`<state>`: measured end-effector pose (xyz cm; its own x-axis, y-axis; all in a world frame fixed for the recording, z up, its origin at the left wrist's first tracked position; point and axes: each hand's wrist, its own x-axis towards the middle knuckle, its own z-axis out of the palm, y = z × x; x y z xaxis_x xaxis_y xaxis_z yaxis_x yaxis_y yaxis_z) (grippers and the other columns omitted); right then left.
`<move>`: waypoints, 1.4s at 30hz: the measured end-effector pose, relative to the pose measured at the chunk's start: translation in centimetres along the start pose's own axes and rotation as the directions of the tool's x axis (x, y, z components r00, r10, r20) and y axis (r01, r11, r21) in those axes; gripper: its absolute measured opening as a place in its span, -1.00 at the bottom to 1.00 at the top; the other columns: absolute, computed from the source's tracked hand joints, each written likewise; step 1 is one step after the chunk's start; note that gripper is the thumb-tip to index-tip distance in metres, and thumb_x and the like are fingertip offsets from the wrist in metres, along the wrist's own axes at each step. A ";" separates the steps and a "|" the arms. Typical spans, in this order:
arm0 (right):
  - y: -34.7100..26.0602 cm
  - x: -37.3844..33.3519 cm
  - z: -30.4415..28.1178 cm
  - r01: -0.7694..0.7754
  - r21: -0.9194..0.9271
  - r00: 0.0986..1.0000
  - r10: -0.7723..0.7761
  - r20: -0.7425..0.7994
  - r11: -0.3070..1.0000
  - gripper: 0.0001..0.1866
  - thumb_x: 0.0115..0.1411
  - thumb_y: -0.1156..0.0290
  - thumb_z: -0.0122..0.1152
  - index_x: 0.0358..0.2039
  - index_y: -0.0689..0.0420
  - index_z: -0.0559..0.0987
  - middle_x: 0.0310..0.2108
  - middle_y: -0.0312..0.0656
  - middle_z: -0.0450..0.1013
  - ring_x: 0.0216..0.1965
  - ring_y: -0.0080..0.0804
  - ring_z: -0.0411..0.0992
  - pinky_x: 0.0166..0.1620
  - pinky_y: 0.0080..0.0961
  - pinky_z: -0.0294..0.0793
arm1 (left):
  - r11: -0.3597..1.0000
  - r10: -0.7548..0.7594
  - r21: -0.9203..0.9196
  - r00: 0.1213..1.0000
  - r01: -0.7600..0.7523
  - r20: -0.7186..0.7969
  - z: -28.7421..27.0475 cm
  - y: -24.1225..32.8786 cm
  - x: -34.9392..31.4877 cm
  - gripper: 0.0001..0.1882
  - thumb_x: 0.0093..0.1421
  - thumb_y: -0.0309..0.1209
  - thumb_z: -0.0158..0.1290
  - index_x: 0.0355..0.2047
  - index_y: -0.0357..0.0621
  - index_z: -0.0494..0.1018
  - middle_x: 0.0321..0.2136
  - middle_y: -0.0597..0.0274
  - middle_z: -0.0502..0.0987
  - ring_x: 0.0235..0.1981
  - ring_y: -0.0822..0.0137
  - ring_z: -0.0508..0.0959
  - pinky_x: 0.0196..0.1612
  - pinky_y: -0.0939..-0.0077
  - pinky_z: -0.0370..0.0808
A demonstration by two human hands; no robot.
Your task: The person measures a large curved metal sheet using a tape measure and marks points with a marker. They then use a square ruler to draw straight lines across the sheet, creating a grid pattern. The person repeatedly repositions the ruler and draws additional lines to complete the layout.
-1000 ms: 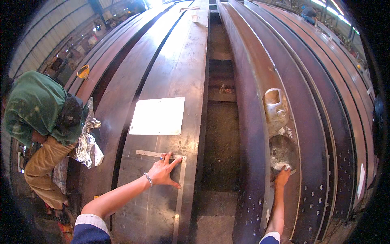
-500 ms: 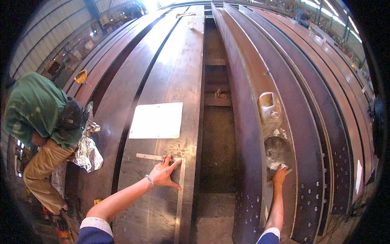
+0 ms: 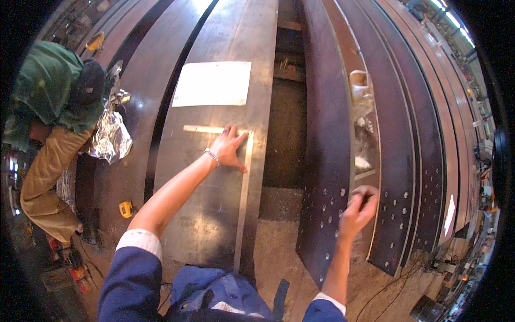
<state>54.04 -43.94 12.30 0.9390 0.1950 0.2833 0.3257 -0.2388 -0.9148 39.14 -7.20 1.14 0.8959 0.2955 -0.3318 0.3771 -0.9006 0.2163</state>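
A metal workshop: long steel beams [image 3: 214, 193], some with holes [image 3: 343, 192], and strip lights [image 3: 452, 19].

Steel beam [image 3: 204, 115]: white sheet [image 3: 212, 84], L-shaped metal square [image 3: 243, 206] | adjacent beam [image 3: 147, 107]: yellow object [image 3: 126, 209]

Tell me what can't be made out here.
In the head view:
Right hand: blurred and curled, so whether it holds anything is unclear.
Square: left hand covers part of its short leg.
Paper: any print is lost in glare.
Co-worker's green top: fades into the dark left rim.
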 end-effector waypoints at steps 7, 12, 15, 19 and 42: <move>-1.4 -27.6 1.8 -0.218 -0.465 0.779 0.440 0.446 0.858 -0.59 0.08 0.15 0.51 -0.32 0.17 0.51 -0.37 -0.16 0.45 -0.43 -0.34 0.42 -0.34 -0.35 0.45 | 0.996 0.087 0.046 0.956 -0.078 -0.281 -0.9 -4.1 2.5 -0.51 0.03 -0.50 0.14 0.02 -0.19 0.40 -0.04 -0.05 0.50 0.06 -0.10 0.52 0.06 0.00 0.55; -1.5 -36.4 2.0 -0.081 -0.733 0.747 0.528 0.405 0.676 -0.46 0.03 0.04 0.52 -0.20 0.18 0.50 -0.22 -0.01 0.50 -0.19 0.06 0.53 -0.14 -0.08 0.52 | 0.986 0.162 0.068 0.970 -0.152 -0.181 -2.2 -5.7 3.5 -0.56 -0.04 -0.46 0.26 -0.10 -0.14 0.44 -0.16 0.04 0.56 -0.07 -0.04 0.59 0.03 0.09 0.56; -2.3 -37.6 2.8 -0.188 -0.764 0.731 0.607 0.311 0.618 -0.56 0.11 0.15 0.44 -0.16 0.18 0.50 -0.21 0.02 0.52 -0.15 0.09 0.53 -0.13 -0.05 0.54 | 0.968 0.224 0.132 0.971 -0.212 -0.080 -2.4 -6.4 4.0 -0.48 -0.11 -0.43 0.33 -0.11 -0.22 0.41 -0.21 -0.05 0.56 -0.11 -0.07 0.60 -0.01 0.08 0.57; -3.4 -38.4 4.3 -0.225 -0.753 0.774 0.583 0.248 0.618 -0.58 0.07 0.18 0.46 -0.21 0.19 0.52 -0.27 -0.01 0.53 -0.21 0.09 0.55 -0.16 -0.04 0.54 | 0.925 0.353 0.182 0.932 -0.334 -0.084 -2.6 -8.1 3.9 -0.43 -0.11 -0.39 0.34 -0.09 -0.27 0.38 -0.25 -0.08 0.57 -0.12 -0.10 0.60 -0.01 0.10 0.56; -5.5 -37.8 12.1 -0.201 -0.700 0.840 0.488 0.237 0.685 -0.63 0.12 0.12 0.44 -0.22 0.12 0.60 -0.19 -0.17 0.53 -0.19 -0.08 0.58 -0.17 -0.16 0.57 | 0.943 0.313 0.145 0.945 -0.298 -0.092 -4.3 -15.1 2.1 -0.55 -0.06 -0.52 0.33 -0.14 -0.28 0.44 -0.09 0.00 0.48 0.02 -0.05 0.51 0.13 0.11 0.48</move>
<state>15.45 -38.47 3.10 0.9215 0.2725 -0.2767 0.1119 -0.8687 -0.4826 36.32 8.38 1.17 0.9864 0.0268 -0.1619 0.0546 -0.9839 0.1701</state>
